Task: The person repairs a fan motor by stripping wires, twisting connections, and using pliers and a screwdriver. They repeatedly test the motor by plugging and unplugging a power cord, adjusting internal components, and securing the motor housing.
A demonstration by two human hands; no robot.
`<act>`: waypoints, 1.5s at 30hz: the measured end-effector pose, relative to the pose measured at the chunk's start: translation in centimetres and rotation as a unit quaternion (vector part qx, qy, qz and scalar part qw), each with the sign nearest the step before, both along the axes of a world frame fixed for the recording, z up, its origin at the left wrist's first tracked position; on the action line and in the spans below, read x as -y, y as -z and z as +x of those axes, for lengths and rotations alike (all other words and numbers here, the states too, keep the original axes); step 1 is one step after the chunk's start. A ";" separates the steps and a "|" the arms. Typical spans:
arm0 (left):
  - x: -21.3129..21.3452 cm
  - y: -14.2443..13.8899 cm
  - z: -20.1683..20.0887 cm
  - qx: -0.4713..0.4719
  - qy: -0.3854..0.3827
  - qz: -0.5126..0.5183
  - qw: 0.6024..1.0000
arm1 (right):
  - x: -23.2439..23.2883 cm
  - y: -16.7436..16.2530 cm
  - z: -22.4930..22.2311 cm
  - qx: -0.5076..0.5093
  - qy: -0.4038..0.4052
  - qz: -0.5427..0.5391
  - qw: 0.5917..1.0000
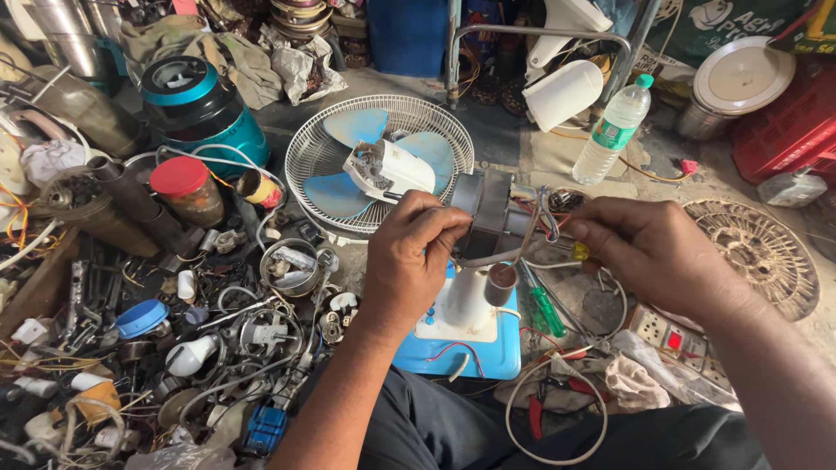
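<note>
One clear plastic bottle (612,130) with a green cap and a green band label stands upright at the top right, on the floor. Behind it, at the top right corner, hangs a dark green sack or banner (740,22) with white print. At the left stands one jar (187,189) with a red lid, and just beside it lies one small tin (259,187) with a red and yellow wrapper, on its side.

The fan motor (492,204) sits on top of the white neck of one blue and white fan base (457,335), in the middle of the view, in front of the person's lap. Its long axis runs nearly level, from left to right, with the wires coming out on the right end. Behind it lies one white wire guard (380,157), flat, with three light blue blades inside.

The left hand (409,252) is closed around the left end of the motor and a grey cable. The right hand (644,244) pinches a small yellow piece (580,252) on the wires between thumb and fingers. The two hands are apart, one on each side of the motor.

One green-handled screwdriver (544,306) lies near the base, pointing up-left
</note>
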State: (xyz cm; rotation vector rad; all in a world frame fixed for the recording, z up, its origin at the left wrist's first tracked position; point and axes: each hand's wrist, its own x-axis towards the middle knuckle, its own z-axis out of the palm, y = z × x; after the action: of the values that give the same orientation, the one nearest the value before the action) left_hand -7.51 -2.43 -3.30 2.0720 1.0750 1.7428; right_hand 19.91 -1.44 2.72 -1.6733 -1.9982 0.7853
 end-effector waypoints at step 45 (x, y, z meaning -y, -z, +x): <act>0.1 0.7 0.0 -0.004 -0.014 0.030 0.999 | 1.4 0.9 -0.7 0.065 -0.037 0.159 0.984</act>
State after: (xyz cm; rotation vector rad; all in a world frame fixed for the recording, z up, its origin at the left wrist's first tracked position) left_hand -7.51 -2.55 -3.99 2.1094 1.0729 1.8033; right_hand 19.25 -2.83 1.85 -1.5041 -2.1508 0.3622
